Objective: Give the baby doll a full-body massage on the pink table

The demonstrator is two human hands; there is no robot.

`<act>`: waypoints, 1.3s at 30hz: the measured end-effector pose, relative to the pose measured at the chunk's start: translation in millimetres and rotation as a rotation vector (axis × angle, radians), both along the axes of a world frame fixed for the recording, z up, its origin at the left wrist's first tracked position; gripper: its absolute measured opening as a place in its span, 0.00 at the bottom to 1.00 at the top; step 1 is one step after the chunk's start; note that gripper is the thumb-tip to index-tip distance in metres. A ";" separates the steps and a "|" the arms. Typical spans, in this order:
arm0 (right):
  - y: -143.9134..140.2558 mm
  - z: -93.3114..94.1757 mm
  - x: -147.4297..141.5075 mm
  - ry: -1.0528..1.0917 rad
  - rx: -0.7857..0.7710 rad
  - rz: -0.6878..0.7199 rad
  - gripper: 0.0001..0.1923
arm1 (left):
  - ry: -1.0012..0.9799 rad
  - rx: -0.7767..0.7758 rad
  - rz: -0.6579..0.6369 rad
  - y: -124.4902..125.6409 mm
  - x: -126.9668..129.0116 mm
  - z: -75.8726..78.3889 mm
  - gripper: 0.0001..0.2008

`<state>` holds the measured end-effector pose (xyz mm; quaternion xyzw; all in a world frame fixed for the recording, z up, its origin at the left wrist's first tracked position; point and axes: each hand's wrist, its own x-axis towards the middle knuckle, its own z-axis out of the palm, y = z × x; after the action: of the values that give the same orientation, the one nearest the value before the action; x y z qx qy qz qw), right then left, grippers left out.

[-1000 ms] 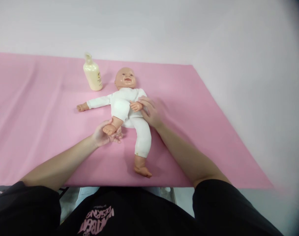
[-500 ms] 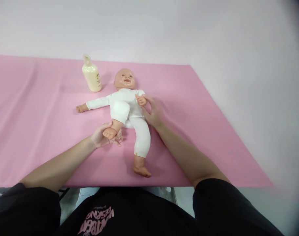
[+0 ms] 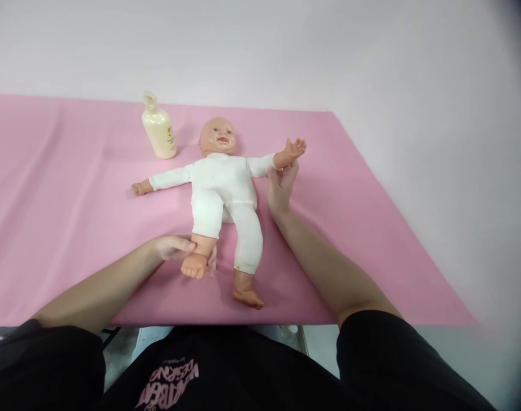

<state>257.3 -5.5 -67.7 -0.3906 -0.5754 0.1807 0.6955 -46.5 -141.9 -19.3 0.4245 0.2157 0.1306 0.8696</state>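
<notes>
A doll (image 3: 224, 188) in white clothes lies face up on the pink cloth (image 3: 63, 228). The left hand (image 3: 172, 247) has its fingers closed around one doll ankle. The right hand (image 3: 281, 182) grips the doll's arm. The bottle (image 3: 158, 127) label is too small to read.

Soft, even light fills the room from overhead, leaving only faint shadows under the doll (image 3: 224, 185) and bottle (image 3: 158, 128) on the pink sheet (image 3: 72, 228). The far right edge darkens and smears, and straight lines bow outward toward the corners.
</notes>
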 end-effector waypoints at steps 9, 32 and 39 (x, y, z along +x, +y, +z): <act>22.8 -35.1 18.2 0.450 -0.356 0.053 0.31 | 0.061 0.277 -0.490 9.7 1.0 10.1 0.25; -6.6 -1.5 -8.2 -0.007 0.002 0.015 0.35 | -0.158 0.037 0.092 9.6 6.3 -3.8 0.33; -30.5 6.1 -20.0 -0.396 0.078 0.156 0.22 | -0.147 -0.198 0.362 11.0 13.2 6.9 0.29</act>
<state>237.2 -36.0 -61.6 -0.3456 -0.7357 0.1316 0.5674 -33.3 -131.0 -12.5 0.2808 0.2360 0.2935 0.8828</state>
